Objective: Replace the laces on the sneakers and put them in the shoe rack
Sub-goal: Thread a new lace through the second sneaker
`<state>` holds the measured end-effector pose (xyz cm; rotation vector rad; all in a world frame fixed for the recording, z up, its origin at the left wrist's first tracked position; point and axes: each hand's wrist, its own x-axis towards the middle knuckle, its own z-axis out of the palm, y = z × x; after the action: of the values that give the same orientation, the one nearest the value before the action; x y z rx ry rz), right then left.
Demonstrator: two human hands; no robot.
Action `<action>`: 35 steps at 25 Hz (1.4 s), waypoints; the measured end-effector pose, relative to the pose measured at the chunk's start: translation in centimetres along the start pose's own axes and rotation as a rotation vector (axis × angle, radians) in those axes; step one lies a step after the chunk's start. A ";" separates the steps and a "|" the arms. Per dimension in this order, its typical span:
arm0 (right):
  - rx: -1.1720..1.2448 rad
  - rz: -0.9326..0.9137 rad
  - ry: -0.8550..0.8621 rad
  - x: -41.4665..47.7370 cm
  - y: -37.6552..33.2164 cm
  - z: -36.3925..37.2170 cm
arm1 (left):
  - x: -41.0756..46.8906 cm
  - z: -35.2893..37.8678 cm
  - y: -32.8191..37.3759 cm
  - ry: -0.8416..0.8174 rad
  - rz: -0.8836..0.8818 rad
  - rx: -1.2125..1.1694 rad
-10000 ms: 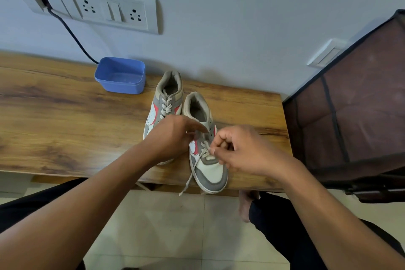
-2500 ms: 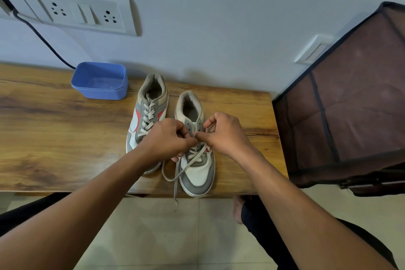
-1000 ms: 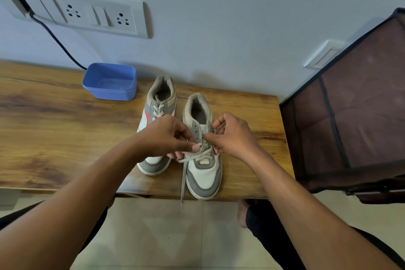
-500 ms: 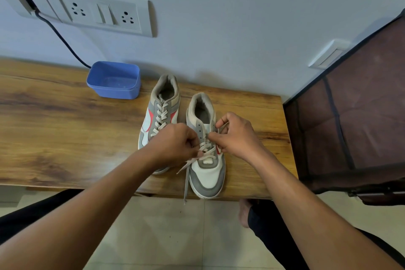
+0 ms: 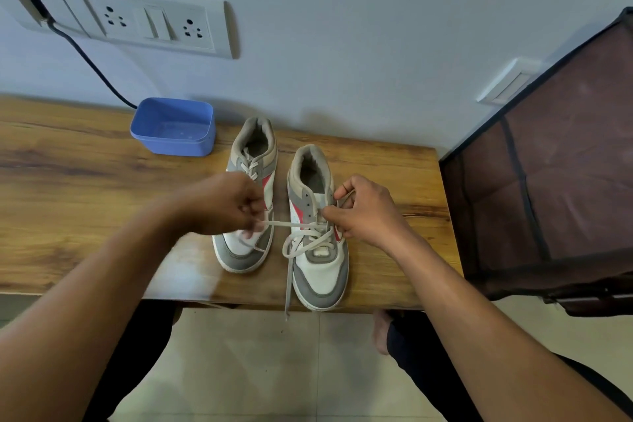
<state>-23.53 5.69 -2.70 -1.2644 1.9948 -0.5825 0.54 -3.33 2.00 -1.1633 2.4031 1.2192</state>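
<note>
Head view: the lace (image 5: 291,223) runs taut and crosswise over the right sneaker (image 5: 320,271), whose long axis points at the wall, toe at the table (image 5: 85,199) edge. The left hand (image 5: 226,205) lies off to the lace's left, its grip curled tight, pinching 1 strand. The right hand (image 5: 366,212) sits at the eyelets, nearer the shoe, pinching the other strand. A loose end hangs past the table edge. The 2nd sneaker (image 5: 245,250), already laced, stands just beside; the rack (image 5: 548,181) is to the right.
</note>
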 end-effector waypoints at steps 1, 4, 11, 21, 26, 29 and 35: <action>-0.006 0.002 0.002 0.0 0.1 -0.1 | -0.3 -0.7 -0.4 -0.062 -0.051 0.020; -0.015 0.001 0.005 -0.2 -0.3 -0.1 | -0.5 0.7 0.6 -0.276 -0.071 -0.091; 0.002 0.010 0.007 -0.4 -0.3 -0.1 | 0.2 0.3 -0.3 -0.257 -0.038 -0.003; 0.015 0.010 -0.003 -0.3 0.0 -0.2 | -0.3 -0.4 -1.1 -0.267 -0.084 0.077; 0.013 0.011 -0.002 -0.3 -0.1 -0.2 | 0.6 1.7 0.6 -0.260 0.040 -0.097; -0.001 0.002 0.009 -0.4 -0.1 -0.2 | 0.0 -0.4 -1.3 -0.312 -0.047 0.087; -0.012 0.003 0.019 -0.4 -0.2 -0.1 | 0.5 3.1 1.4 -0.275 0.035 -0.155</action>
<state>-23.37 5.91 -2.36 -1.2677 2.0180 -0.5835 -1.32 -0.77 0.58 -0.9248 2.1663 1.4918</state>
